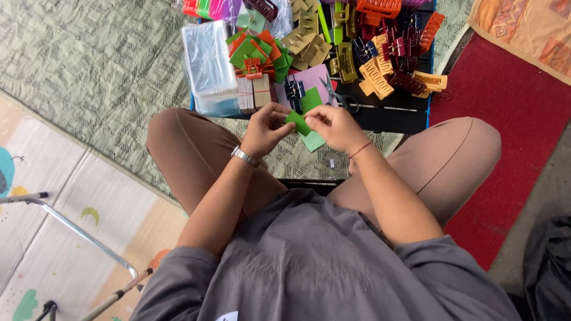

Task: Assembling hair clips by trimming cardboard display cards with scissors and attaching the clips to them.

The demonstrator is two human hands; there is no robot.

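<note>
Floor coverings and what is laid on them

A quilted grey-green mat [101, 65] is spread on the floor, flanked by a pale patterned play mat [53, 196] and a red carpet [511, 119]. On the quilted mat a black tray [398, 116] is set, heaped with hair claw clips [380, 65]; a stack of clear bags [208, 59], coloured cards [256, 50] and scissors [339, 95] are laid there.

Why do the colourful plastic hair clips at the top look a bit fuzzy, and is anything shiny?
Head view: soft, even daylight, hardly any shadows; the pile of colourful plastic hair clips blurs slightly towards the top edge; the stack of clear plastic bags shows pale glare; the left hand and right hand pinching the green paper card look sharp.
</note>
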